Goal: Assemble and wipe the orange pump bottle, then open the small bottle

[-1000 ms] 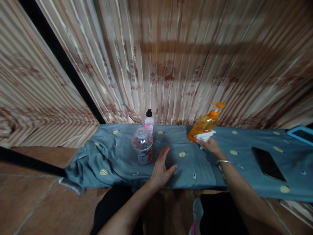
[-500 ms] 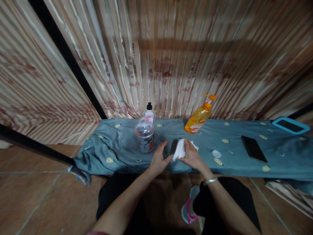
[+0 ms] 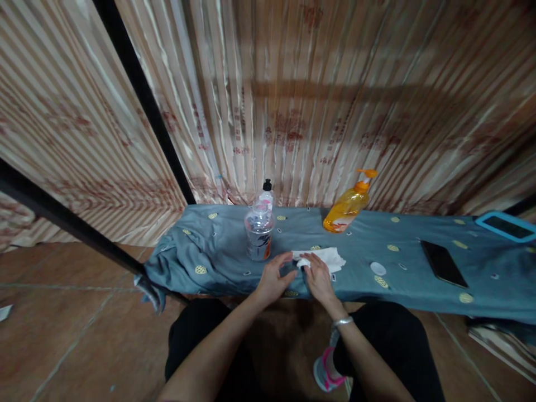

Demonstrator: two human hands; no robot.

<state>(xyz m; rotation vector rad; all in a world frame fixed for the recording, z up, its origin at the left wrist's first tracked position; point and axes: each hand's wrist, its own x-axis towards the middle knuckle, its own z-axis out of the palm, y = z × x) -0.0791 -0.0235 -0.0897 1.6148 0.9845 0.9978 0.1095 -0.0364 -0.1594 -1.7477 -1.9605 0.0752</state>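
Observation:
A white tissue (image 3: 331, 258) lies spread on the blue-grey patterned cloth, with a crumpled part at its left end. My right hand (image 3: 319, 279) rests on it, fingers bent over the crumpled part and pinching it. My left hand (image 3: 272, 278) is at the tissue's left end, thumb and fingers apart; its fingertips seem to touch the edge. Just beyond my left hand stands a clear plastic cup (image 3: 258, 240) with a domed lid. Behind the cup is a clear bottle (image 3: 267, 195) with a black cap, partly hidden.
An orange pump bottle (image 3: 345, 211) stands at the back of the cloth-covered bench (image 3: 226, 240). Rightward lie a round white disc (image 3: 377, 268), a black phone (image 3: 443, 263) and a blue-framed device (image 3: 506, 226). A pleated curtain (image 3: 293, 111) hangs behind; dark poles (image 3: 146, 100) cross at left.
The tissue, bunched in my right hand before, now lies spread over the cloth. My right hand has shifted slightly left, nearer my left hand. The view has tilted a little.

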